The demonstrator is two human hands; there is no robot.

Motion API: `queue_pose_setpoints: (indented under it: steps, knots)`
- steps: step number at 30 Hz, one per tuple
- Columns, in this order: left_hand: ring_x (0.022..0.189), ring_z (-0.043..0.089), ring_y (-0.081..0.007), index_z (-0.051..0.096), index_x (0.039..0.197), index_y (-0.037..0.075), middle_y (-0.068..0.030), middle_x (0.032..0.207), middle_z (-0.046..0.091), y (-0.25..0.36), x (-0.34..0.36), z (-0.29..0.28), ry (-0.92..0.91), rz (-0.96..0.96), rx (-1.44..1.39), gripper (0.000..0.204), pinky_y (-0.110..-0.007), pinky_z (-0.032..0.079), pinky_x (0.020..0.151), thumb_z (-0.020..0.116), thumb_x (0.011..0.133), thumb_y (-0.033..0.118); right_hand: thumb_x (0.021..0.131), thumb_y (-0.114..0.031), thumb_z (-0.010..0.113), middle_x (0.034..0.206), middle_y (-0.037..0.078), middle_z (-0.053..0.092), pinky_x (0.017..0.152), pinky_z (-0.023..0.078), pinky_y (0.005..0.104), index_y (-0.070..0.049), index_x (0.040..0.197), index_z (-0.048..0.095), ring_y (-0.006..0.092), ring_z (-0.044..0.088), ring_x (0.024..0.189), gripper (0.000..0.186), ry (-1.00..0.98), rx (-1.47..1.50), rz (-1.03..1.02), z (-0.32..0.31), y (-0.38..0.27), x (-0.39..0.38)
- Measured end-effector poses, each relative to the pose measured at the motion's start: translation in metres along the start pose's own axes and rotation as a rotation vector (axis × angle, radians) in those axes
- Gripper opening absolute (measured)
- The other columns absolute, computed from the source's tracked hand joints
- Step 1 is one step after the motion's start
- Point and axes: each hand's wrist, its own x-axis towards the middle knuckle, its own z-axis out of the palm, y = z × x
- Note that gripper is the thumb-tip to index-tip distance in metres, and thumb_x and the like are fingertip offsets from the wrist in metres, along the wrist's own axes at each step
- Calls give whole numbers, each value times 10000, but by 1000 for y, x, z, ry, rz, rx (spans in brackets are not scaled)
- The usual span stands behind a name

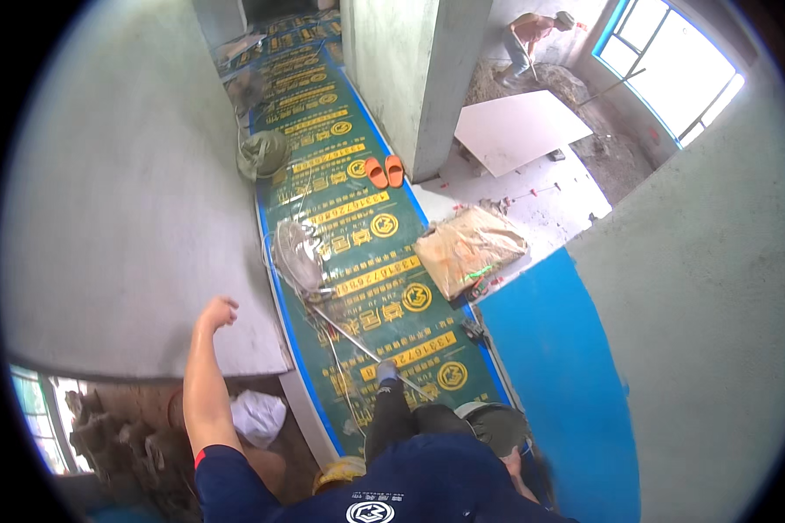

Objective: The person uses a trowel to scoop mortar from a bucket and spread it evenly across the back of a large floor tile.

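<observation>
My left arm stretches out to the left, in front of the grey plastered wall (148, 218). At its end my left hand (221, 312) is loosely closed, its fingers curled, with nothing visible in it. Low on the right, my right hand (513, 464) grips the side of a dark bucket (501, 429) with grey contents. That hand's fingers are partly hidden by the bucket and my dark blue shirt. One of my feet (386, 372) rests on the green floor covering (358, 305), close to a long thin pole (344, 331).
Along the covering lie a clear plastic bag (298, 254), a grey-green sack (262, 155) and orange slippers (384, 172). A brown paper sack (471, 248) sits by the pillar (401, 78). Beyond a large pale tile (523, 131), another person (534, 44) bends with a long-handled tool.
</observation>
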Motion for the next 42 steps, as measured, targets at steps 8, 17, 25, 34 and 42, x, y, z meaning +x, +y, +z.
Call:
queue_pose_setpoints:
  steps: [8, 17, 25, 34, 42]
  knots:
    - [775, 629, -189, 696, 1007, 11, -122, 792, 663, 258, 130, -99, 216, 587, 136, 272, -335, 497, 740, 532, 795, 57, 963, -549, 499, 472, 21, 196, 405, 356, 341, -159, 668, 399, 190, 259, 367, 499, -19, -194, -347, 195, -23, -8]
    - [820, 619, -164, 674, 1048, 4, -88, 887, 687, 489, 257, -167, 131, 747, 2, 251, -318, 485, 757, 610, 875, 174, 1014, -377, 501, 1037, 65, 593, 730, 476, 358, -67, 1205, 527, 213, 582, 869, 365, -34, 138, -151, 324, -24, 66]
    - [882, 573, -115, 631, 1186, 75, 1, 939, 633, 692, 427, -321, 420, 674, -234, 424, -307, 444, 786, 587, 953, 427, 925, -513, 593, 694, 20, 503, 498, 439, 354, -167, 999, 580, 204, 468, 540, 354, 103, 559, 99, 446, 0, 106]
    - [1482, 161, -267, 181, 1531, 25, -161, 1594, 186, 1016, 462, -222, 454, 1213, -711, 981, -416, 82, 1197, 334, 896, 758, 883, -618, 584, 575, 10, 263, 488, 423, 355, -203, 876, 345, 196, 319, 428, 479, 438, 855, 135, 626, -80, 67]
    - [1246, 471, -337, 462, 1273, 69, -169, 1172, 491, 1117, 420, -135, 650, 1307, -902, 528, -496, 465, 988, 194, 1024, 450, 886, -678, 514, 527, 12, 204, 439, 431, 366, -169, 719, 273, 196, 305, 404, 588, 416, 916, 38, 715, -151, 97]
